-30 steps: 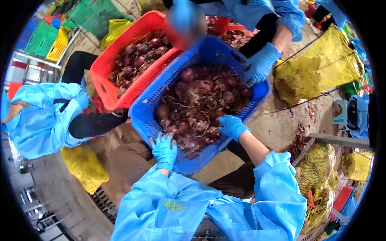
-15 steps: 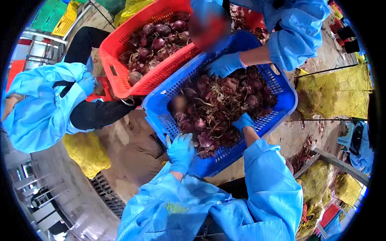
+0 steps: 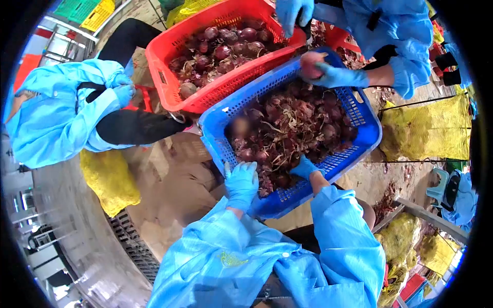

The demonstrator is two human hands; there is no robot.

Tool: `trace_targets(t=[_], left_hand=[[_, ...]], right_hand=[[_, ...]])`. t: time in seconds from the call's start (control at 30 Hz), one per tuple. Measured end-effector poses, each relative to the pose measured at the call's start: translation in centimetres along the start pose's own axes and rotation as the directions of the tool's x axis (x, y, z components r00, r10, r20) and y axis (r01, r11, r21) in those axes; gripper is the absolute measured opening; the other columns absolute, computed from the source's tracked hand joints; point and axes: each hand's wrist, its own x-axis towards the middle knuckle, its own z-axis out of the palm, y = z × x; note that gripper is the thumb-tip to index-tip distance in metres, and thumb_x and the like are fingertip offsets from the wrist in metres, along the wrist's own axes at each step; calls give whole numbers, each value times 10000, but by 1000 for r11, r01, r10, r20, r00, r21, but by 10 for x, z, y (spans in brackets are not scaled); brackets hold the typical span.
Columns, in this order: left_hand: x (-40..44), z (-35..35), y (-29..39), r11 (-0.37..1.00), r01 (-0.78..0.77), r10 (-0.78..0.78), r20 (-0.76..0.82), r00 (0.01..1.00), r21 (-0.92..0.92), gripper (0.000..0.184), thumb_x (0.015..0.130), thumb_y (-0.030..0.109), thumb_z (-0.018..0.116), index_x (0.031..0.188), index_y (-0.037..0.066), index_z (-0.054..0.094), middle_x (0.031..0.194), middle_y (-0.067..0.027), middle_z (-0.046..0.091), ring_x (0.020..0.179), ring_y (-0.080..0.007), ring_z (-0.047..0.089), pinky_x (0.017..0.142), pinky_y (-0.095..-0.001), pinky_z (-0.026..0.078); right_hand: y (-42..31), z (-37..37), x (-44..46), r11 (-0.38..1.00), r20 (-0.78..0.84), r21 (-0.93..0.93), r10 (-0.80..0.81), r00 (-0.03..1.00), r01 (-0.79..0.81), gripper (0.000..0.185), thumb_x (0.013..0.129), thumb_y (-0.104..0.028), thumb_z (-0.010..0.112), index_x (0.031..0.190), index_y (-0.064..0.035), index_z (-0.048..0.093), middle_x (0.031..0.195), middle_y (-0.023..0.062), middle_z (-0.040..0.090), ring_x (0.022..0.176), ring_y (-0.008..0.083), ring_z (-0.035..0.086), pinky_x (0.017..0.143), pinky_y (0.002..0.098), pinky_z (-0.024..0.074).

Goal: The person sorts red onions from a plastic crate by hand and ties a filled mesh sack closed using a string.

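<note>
A blue plastic crate (image 3: 213,120) full of red onions (image 3: 303,110) and loose dry skins stands in front of me. My left hand (image 3: 241,185), in a blue glove, grips the crate's near left rim, its thumb apart from the other fingers. At the near side of the pile, my right hand (image 3: 307,168), gloved too, reaches down among the onions and skins. Its fingertips are hidden there, so whether they hold an onion does not show. Across from me, a co-worker's gloved hand (image 3: 341,76) holds a reddish onion (image 3: 311,65) above the crate's far rim.
Against the blue crate's far left side stands a red crate (image 3: 169,95) of onions. Another person in a blue smock (image 3: 56,113) sits at left. Yellow mesh sacks (image 3: 109,182) lie at left and right. A metal bar (image 3: 434,220) juts in at right.
The co-worker's hand has come up out of the blue crate with an onion. My right hand has shifted slightly toward me in the pile. My left hand stays on the rim.
</note>
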Motion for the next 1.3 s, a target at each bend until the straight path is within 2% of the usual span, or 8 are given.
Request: trace_targets(t=[0.13,0.27,0.43,0.6,0.93,1.13,1.2,1.3], left_hand=[[-2,2,-2,999,-20,17,-72,997,-49,288,767,224,553,1047,171,597,992,-16,600,1006,-184,541,1016,-546,211],[-3,4,-4,1000,-22,20,-83,996,-21,308,775,233,546,1073,168,591,982,-30,594,995,-189,541,1022,-524,213],[2,-11,0,961,-24,-20,-154,988,-276,347,781,180,562,1125,141,572,979,-57,600,995,-213,544,1008,-436,286],[-2,-39,32,290,91,65,115,991,-953,587,840,169,587,1359,68,332,1338,-113,415,1182,-199,442,963,-306,374],[-16,-57,66,188,-188,136,-164,977,-964,817,677,102,757,1338,94,277,1353,-86,333,1238,-221,359,1033,-341,321],[-14,-69,53,-273,115,-141,158,977,-955,483,768,169,679,1191,56,475,1102,-54,552,1004,-174,527,924,-317,406],[-8,-49,31,-456,178,-68,234,970,-872,356,789,215,654,1084,43,553,1018,-54,586,954,-176,547,865,-312,442],[-7,-59,30,-520,237,-147,359,922,-821,296,814,251,627,1033,59,575,972,-51,597,882,-179,577,809,-318,476]], right_hand=[[15,37,16,980,-114,-197,-14,993,-9,840,554,-302,774,1242,7,403,1134,237,553,1036,358,549,879,383,462],[-15,-7,-32,926,-25,329,-190,981,188,637,634,-243,744,1171,-31,476,976,128,622,908,272,598,802,362,482],[-28,-31,-74,261,181,958,-241,953,-116,348,810,-230,593,1129,-107,527,1018,70,597,903,218,574,828,409,463],[-27,-15,-91,-223,28,965,-435,900,-138,470,883,-352,435,1235,-42,454,1209,138,510,1092,291,508,959,441,404],[-55,39,-100,-156,-240,965,-204,949,211,377,928,-333,414,1132,-43,541,1100,80,594,960,213,578,848,335,463],[-69,-7,-133,780,-657,337,-207,725,528,203,890,-186,531,1010,-27,567,891,46,610,785,150,558,724,271,451],[-51,-21,-111,560,-811,474,-24,585,680,242,842,-108,572,1071,-30,555,977,100,615,894,188,577,792,295,454],[-70,-36,-152,582,-728,285,-385,567,762,448,759,-107,658,1181,-51,520,1160,115,548,1047,203,527,907,316,416]])
